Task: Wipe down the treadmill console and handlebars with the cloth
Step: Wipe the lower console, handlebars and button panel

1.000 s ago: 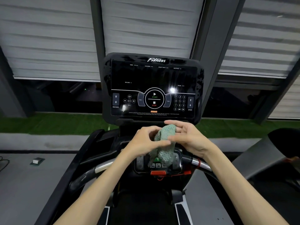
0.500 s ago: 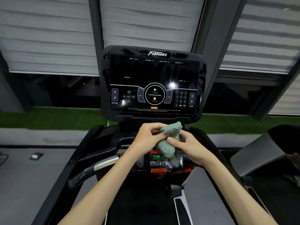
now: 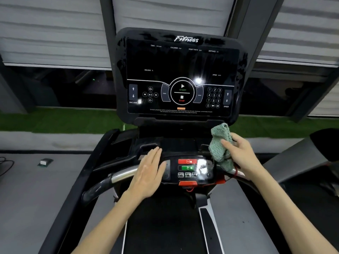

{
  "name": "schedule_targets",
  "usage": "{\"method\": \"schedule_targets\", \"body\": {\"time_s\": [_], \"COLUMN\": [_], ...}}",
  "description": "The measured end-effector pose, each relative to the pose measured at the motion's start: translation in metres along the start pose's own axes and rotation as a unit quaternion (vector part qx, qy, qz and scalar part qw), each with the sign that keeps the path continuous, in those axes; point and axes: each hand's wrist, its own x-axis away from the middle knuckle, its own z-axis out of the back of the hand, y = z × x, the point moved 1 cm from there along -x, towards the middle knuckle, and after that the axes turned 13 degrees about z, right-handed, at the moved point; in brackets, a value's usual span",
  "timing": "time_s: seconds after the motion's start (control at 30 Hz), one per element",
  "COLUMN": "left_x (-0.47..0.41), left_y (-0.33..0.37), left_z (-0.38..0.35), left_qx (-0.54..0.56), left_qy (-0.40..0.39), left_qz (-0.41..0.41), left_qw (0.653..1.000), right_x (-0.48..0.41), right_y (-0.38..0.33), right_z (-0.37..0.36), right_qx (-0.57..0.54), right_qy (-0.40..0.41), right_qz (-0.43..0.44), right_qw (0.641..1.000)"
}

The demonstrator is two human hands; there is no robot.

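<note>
Being gripped by the curled right hand (image 3: 240, 155), the bunched green cloth (image 3: 220, 142) is being held under the right corner of the console (image 3: 181, 66), beside the small button panel (image 3: 189, 168). The left hand (image 3: 148, 173) is being held flat and empty over the left handlebar (image 3: 122, 174).

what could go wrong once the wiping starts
The cloth in the right hand hangs just beside the small button panel; a wipe there might press the green button and start the belt. Its loose end may also snag the red clip. The flat left hand sits close to those buttons too.
</note>
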Motion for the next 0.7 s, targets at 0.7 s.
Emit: {"method": "schedule_targets", "body": {"time_s": [0.7], "left_x": [-0.059], "left_y": [0.004], "left_z": [-0.016], "left_qx": [0.04], "left_qy": [-0.138], "left_qz": [0.193], "left_qw": [0.971], "right_x": [-0.045], "right_y": [0.054], "right_z": [0.007], "right_qx": [0.065], "right_qy": [-0.378], "right_qz": [0.03], "right_qw": [0.923]}}
